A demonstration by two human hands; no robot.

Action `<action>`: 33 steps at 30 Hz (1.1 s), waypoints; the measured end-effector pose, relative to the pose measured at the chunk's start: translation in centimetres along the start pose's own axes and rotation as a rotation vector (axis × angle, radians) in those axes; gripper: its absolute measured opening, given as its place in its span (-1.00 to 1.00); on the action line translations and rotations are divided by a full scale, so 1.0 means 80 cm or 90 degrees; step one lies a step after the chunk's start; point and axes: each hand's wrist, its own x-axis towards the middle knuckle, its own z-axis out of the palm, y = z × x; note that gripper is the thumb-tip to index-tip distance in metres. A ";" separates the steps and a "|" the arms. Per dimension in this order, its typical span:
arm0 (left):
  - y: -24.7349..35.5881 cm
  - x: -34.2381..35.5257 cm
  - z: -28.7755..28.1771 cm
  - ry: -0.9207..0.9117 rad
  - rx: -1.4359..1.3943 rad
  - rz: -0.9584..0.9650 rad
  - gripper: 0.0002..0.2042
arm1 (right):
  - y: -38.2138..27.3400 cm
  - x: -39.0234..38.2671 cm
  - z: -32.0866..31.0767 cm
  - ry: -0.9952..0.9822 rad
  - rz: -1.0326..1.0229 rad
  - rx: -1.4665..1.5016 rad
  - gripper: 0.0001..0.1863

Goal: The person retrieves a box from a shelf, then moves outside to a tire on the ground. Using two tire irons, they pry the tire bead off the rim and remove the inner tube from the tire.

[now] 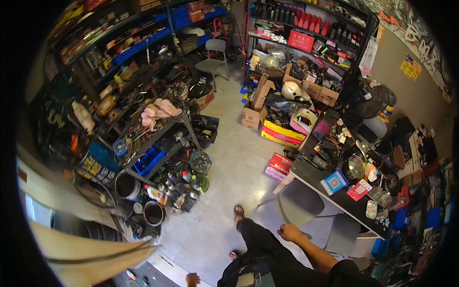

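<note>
My right hand hangs in front of my right side, its fingers curled into a loose fist with nothing showing in them. It is nearest to a grey chair beside the table, apart from it. Only a small part of my left hand shows at the lower edge, over the floor near the doorway. Its fingers are too small and cut off to read. My legs are in mid-stride on the pale floor, with sandals on my feet.
On the left stands a metal tool cart with a pink cloth on top; buckets and bottles crowd its foot. Ahead right are cardboard boxes, helmets and a loaded shelf. A cluttered dark table lies to the right.
</note>
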 end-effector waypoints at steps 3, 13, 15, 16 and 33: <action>0.184 0.106 -0.082 -0.059 -0.313 -0.039 -0.67 | -0.031 0.092 -0.022 -0.046 0.045 0.011 -0.62; 0.561 0.318 0.204 -0.120 -0.107 -0.046 -0.53 | -0.173 0.473 -0.294 -0.061 -0.041 -0.013 -0.56; 0.621 0.341 0.277 -0.171 0.052 -0.039 -0.56 | -0.192 0.547 -0.343 -0.043 -0.065 -0.013 -0.56; 0.654 0.356 0.314 -0.189 0.161 -0.017 -0.58 | -0.195 0.584 -0.359 -0.025 -0.063 0.025 -0.57; 1.339 0.728 0.634 -0.513 0.494 0.312 -0.80 | 0.080 1.062 -0.518 -0.036 0.227 0.018 -0.70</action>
